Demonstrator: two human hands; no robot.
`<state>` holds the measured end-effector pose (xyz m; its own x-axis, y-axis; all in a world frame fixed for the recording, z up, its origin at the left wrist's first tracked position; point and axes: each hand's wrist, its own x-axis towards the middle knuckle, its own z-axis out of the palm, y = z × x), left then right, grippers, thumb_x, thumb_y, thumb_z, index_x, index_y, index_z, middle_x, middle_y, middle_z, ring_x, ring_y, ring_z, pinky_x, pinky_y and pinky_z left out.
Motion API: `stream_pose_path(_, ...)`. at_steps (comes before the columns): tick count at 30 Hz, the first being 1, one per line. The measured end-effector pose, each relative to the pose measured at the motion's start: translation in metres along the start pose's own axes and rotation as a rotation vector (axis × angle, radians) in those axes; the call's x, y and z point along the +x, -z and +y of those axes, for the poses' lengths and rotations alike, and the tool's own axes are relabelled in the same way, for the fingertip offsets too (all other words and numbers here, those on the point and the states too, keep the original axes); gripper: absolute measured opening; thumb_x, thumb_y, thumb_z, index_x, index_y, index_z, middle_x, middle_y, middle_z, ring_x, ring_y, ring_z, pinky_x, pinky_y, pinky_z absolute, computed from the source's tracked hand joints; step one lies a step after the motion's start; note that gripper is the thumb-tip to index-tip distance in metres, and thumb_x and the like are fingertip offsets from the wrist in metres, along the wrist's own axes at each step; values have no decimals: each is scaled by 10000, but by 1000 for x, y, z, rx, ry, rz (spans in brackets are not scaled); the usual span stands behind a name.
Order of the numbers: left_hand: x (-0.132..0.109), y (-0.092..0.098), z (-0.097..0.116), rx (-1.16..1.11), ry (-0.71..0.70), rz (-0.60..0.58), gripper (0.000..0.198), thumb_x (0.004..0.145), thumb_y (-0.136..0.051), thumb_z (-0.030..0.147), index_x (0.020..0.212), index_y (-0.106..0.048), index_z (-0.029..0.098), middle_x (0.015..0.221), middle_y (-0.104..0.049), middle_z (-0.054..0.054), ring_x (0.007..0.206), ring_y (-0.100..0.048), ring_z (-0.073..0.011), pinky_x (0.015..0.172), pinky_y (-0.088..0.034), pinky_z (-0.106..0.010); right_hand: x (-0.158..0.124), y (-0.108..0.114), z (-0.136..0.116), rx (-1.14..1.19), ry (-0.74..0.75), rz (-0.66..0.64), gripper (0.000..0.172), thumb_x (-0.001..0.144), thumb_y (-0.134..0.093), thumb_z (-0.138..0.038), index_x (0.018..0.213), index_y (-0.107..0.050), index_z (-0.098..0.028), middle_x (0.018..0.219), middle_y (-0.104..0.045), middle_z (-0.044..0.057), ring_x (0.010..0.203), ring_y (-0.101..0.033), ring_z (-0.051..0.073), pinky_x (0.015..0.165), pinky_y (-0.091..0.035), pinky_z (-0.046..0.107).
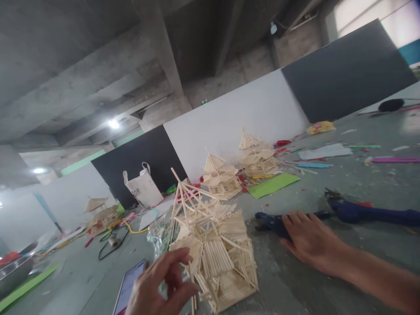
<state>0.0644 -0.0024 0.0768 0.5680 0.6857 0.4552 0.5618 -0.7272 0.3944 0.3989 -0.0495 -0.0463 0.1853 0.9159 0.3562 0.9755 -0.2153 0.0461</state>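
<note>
Grey concrete flooring, littered with scraps, runs back to black and white wall panels under a bare concrete ceiling. Nearest, the left hand [160,284] is cut off by the bottom edge beside the stick house [215,253], its fingers curled and pinching a thin stick at the model's near corner. A phone [129,284], partly hidden behind that hand, lies just left of the house. Right of the house the right hand [310,240] rests flat, fingers spread, on the dark blue handles of pliers [272,221]. Beyond the house stand two more stick models [223,177], a green sheet [272,184] and a white bag [142,186], whose contents cannot be seen.
</note>
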Motion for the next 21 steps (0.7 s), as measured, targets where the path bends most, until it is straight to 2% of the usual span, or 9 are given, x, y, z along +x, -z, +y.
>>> stream_pose_path(2,4,1,-3,158,-147,-10,284,753,-679,316,1019,-589,272,626,-585,47,536,-551,-115,555,-460,-235,0,-3,1,0,3,23,435,841,-454,-285,1132,-585,10,1097,-577,247,1022,-517,379,855,-392,512)
stream_pose_path(5,13,1,-10,326,-467,34,291,833,-598,408,1078,-577,254,737,-664,-9,641,-613,-145,582,-487,-245,0,-7,2,-2,12,60,425,826,-466,-287,1102,-605,5,1055,-595,242,986,-535,377,828,-410,511)
stream_pose_path(7,20,-1,-13,372,-685,85,318,886,-515,416,1110,-567,196,776,-682,-39,677,-625,-153,580,-497,-254,0,-9,3,-6,19,88,422,825,-462,-283,1092,-612,7,1048,-599,243,986,-535,380,828,-413,512)
stream_pose_path(9,27,-3,-11,413,-836,126,327,917,-472,378,1092,-576,122,762,-682,-53,667,-619,-149,567,-500,-260,0,-12,4,-8,26,116,413,827,-458,-271,1090,-615,5,1049,-600,243,988,-535,377,831,-416,511)
stream_pose_path(13,34,-7,-4,506,-917,177,327,941,-434,342,1021,-594,68,705,-678,-39,680,-625,-148,597,-518,-275,2,-16,6,-11,41,171,397,808,-472,-262,1057,-631,4,1007,-612,243,937,-554,367,795,-436,501)
stream_pose_path(18,34,-12,-7,572,-954,207,305,949,-424,309,1005,-606,71,734,-704,-20,734,-644,-157,643,-514,-303,2,-25,9,-100,119,397,374,770,-487,-264,954,-665,9,911,-633,244,843,-581,358,720,-464,485)
stream_pose_path(21,33,-15,-11,611,-973,234,304,955,-413,305,994,-617,82,772,-721,-15,768,-652,-163,699,-501,-326,2,-28,10,-137,146,463,368,760,-482,-255,932,-667,13,895,-633,245,831,-584,357,699,-466,474)
